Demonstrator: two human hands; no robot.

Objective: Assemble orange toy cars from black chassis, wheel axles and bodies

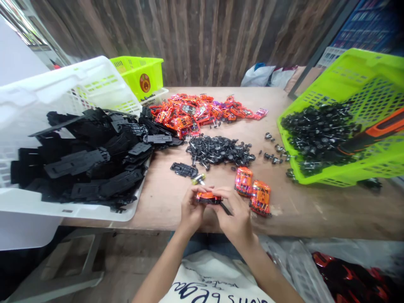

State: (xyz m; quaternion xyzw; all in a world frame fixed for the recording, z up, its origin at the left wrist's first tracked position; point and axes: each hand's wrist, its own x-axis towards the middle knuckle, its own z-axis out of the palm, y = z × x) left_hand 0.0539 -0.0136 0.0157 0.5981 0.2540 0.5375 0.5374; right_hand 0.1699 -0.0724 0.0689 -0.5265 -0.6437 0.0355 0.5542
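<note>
My left hand (190, 209) and my right hand (235, 212) meet at the table's near edge, both closed round one small orange toy car (208, 197) held between the fingertips. A thin black piece sticks out under the car by my right fingers. Two finished orange cars (253, 191) lie just right of my hands. A loose black chassis (184, 169) and a small yellow-green part (198, 179) rest just beyond my hands. A pile of black wheel axles (219, 150) sits further back.
A tipped white crate (34, 101) full of black chassis plates fills the left. A heap of orange car bodies (195, 111) lies at the back. A green basket (362, 84) of wheels leans at right, a smaller green basket (140, 75) stands back left.
</note>
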